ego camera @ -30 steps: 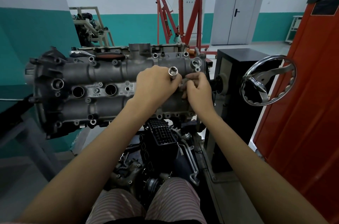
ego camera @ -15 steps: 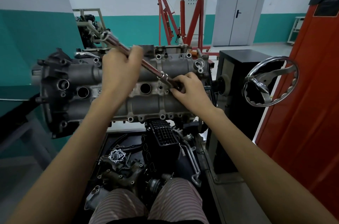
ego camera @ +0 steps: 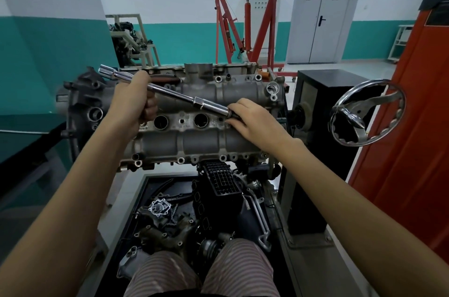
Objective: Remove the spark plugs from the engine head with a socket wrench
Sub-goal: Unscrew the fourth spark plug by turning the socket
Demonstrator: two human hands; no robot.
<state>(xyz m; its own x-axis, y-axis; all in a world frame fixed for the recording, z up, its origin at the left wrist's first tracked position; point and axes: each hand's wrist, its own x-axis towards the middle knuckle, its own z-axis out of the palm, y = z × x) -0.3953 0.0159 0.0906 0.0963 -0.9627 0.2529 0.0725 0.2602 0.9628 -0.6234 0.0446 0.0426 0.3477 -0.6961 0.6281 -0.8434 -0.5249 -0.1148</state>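
The grey engine head (ego camera: 201, 143) lies across a stand in front of me, with open round plug wells along its middle. A long chrome socket wrench (ego camera: 184, 98) slants over it from upper left to lower right. My left hand (ego camera: 132, 104) grips the wrench's handle end. My right hand (ego camera: 252, 119) pinches the socket end where a dark threaded tip shows at the rightmost well; whether a spark plug sits in the socket is hidden by my fingers.
A chrome handwheel (ego camera: 366, 112) and a black pedestal (ego camera: 323, 126) stand right of the head, beside an orange cabinet (ego camera: 413, 126). A black tray (ego camera: 145, 189) of loose engine parts lies below the head. A red engine crane (ego camera: 257, 17) stands behind.
The wrench has swung from standing upright in the well under both hands to lying slanted across the head; my left hand slid out to the handle end, and the view has shifted slightly.
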